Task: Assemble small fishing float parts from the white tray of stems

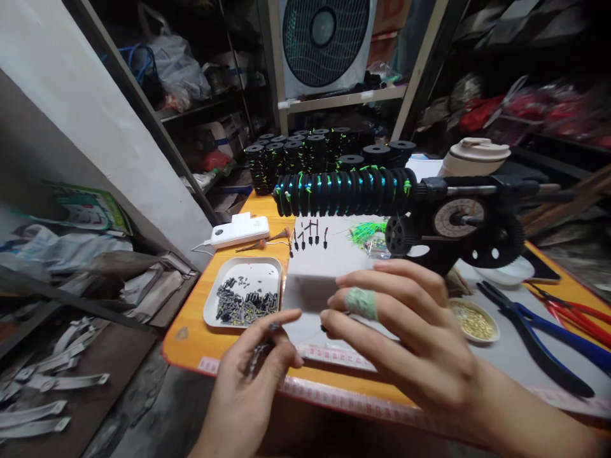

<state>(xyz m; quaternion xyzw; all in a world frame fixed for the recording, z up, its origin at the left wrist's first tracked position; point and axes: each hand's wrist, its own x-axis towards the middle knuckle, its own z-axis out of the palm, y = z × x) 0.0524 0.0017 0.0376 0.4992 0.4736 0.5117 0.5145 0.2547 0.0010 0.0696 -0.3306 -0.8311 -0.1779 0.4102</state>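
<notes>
My left hand (252,375) is curled at the table's front edge, with several small dark and grey parts (258,359) in its fingers. Their exact kind is too small to make out. My right hand (405,331) reaches in from the right, a green wrap (361,303) around one finger. At its index fingertip is a small black piece (324,329); the thumb is hidden behind the hand. Left of the hands, a white tray (209,305) holds many loose small dark parts. Several black-tipped pieces (310,235) lie in a row on the white sheet (305,264).
A geared winding device (458,219) bears a row of black spools (344,194). More spools (305,152) stand stacked behind. At right are pliers (529,337), red-handled pliers (577,315) and a dish of brass-coloured bits (494,327). A power bank (240,230) lies at left.
</notes>
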